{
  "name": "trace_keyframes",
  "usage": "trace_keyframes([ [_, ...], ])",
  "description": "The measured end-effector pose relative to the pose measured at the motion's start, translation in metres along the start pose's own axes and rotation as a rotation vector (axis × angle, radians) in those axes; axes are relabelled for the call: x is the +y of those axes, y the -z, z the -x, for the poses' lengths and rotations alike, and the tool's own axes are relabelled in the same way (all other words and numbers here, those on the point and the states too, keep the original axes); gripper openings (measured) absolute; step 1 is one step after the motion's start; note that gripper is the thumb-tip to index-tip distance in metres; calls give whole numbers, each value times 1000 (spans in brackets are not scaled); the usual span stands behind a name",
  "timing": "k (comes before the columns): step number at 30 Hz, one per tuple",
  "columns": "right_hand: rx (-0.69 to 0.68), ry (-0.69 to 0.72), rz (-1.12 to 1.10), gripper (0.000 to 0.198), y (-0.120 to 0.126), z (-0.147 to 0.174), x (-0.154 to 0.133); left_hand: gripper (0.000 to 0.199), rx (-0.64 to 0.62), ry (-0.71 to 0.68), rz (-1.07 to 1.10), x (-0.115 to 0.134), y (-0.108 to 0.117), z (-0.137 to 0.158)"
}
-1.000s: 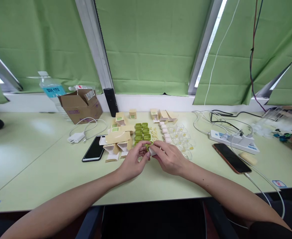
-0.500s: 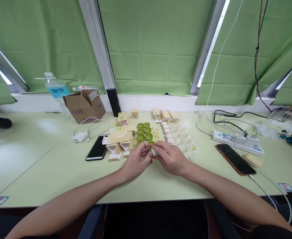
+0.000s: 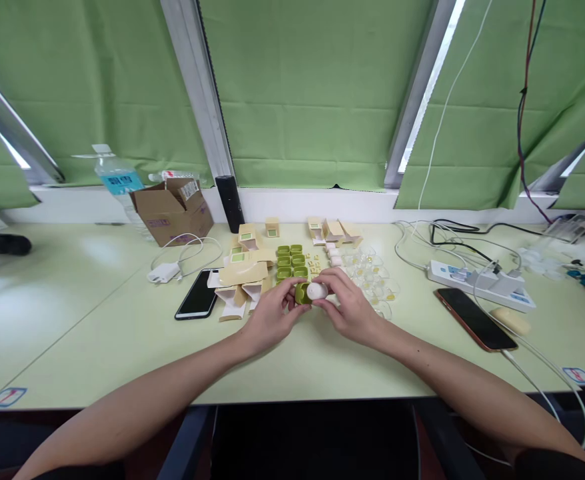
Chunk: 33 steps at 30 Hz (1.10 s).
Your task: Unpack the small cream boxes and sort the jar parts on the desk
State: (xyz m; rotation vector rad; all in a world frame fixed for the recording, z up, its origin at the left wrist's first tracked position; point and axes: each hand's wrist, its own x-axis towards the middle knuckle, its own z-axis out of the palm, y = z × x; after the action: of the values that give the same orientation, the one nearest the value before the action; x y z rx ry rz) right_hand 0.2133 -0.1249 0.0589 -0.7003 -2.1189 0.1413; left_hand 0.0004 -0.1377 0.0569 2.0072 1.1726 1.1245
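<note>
Between the fingers of my left hand [image 3: 271, 312] is a small olive-green plastic cup [image 3: 302, 293], its opening tipped toward me. My right hand [image 3: 347, 307] pinches a small white rounded piece [image 3: 317, 291] right beside the cup; whether the two touch I cannot tell. Behind my hands stand rows of matching green cups [image 3: 283, 261]. Tiny yellowish pieces [image 3: 314, 264] lie to the right of them, then a column of white pieces [image 3: 333, 253], partly hidden by my right hand. Clear domed plastic pieces [image 3: 371, 273] are spread farther right.
Opened small cartons [image 3: 242, 273] lie left of the cups, beside a black phone [image 3: 196, 295]. A brown cardboard box [image 3: 172, 215] and a black cylinder [image 3: 230, 205] stand at the back. A power strip [image 3: 480, 283] and a second phone [image 3: 475, 319] with cables lie at right.
The green cup and the white piece have turned and moved apart slightly, so more of both shows. A person's hand at the far right edge has gone out of view.
</note>
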Motion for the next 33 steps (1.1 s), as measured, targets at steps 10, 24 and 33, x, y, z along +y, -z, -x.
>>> trace_keyframes([
  [10,-5,-246,53,28,21,-16,37,48,189,73,146,-14,8,-16],
  [24,-305,127,400,13,-8,-6,4,45,266,23,182,-5,7,-15],
  [33,-498,155,513,14,23,-4,-14,45,247,29,156,-8,4,-13],
])
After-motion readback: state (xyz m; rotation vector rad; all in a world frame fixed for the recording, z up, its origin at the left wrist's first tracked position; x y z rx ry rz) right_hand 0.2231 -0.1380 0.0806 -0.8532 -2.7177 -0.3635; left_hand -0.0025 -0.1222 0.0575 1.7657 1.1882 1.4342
